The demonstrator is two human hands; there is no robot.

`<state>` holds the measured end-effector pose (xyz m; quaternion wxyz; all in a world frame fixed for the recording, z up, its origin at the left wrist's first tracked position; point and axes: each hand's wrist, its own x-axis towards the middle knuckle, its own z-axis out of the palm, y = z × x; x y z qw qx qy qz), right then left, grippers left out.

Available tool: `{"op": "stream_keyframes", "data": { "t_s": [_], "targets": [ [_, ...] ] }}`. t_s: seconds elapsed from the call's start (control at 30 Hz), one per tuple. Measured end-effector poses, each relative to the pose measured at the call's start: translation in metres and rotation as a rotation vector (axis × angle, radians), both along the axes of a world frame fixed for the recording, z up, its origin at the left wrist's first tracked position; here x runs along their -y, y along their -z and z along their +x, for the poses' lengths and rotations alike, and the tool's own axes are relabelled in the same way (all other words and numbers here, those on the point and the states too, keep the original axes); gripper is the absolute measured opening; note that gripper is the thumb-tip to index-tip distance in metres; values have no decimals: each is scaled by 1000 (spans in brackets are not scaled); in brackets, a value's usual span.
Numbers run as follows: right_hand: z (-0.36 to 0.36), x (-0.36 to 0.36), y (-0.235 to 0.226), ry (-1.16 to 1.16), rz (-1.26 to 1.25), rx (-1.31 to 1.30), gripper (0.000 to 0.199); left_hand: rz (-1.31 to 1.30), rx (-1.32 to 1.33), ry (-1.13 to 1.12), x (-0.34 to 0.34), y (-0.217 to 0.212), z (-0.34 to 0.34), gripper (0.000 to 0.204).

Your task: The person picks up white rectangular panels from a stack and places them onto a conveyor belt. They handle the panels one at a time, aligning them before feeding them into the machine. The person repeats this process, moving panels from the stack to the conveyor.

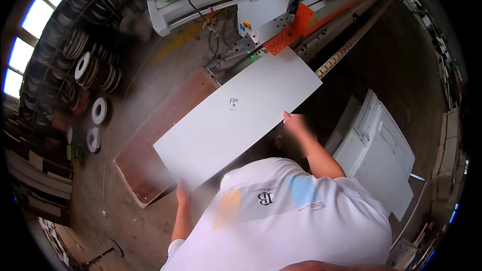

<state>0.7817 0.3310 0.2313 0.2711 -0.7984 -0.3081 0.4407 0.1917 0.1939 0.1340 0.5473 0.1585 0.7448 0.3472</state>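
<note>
A long white panel [226, 125] with a small printed label [234, 104] on its face lies slantwise in front of me. Its far end reaches under the orange perforated guard [283, 40] of the machine. My right hand [297, 124] grips the panel's near long edge, thumb on top and the other fingers underneath, out of sight. At the near left corner, my left hand [183, 194] holds the panel's edge; its fingers are partly hidden and hazy. Beneath the panel's left side shows a brown wooden board [160, 140].
A control console [201, 0] with green and red buttons stands at the far left of the machine. The orange machine rail [346, 2] runs away to the right. White panels [376, 145] are stacked at right. Rolls of edge banding [90, 70] fill racks at left.
</note>
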Motion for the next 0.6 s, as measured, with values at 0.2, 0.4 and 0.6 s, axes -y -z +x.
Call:
{"op": "stream_keyframes", "data": {
  "t_s": [0.2, 0.4, 0.6],
  "targets": [
    [9, -41, -3, 28, 85, -26, 53, 53, -33, -105, -20, 19, 24, 39],
    [35, -66, 41, 5, 119, -41, 53, 107, -101, -111, -23, 21, 41, 35],
    [66, -76, 48, 82, 161, -8, 51, 12, -41, -145, -44, -15, 101, 35]
  ]
}}
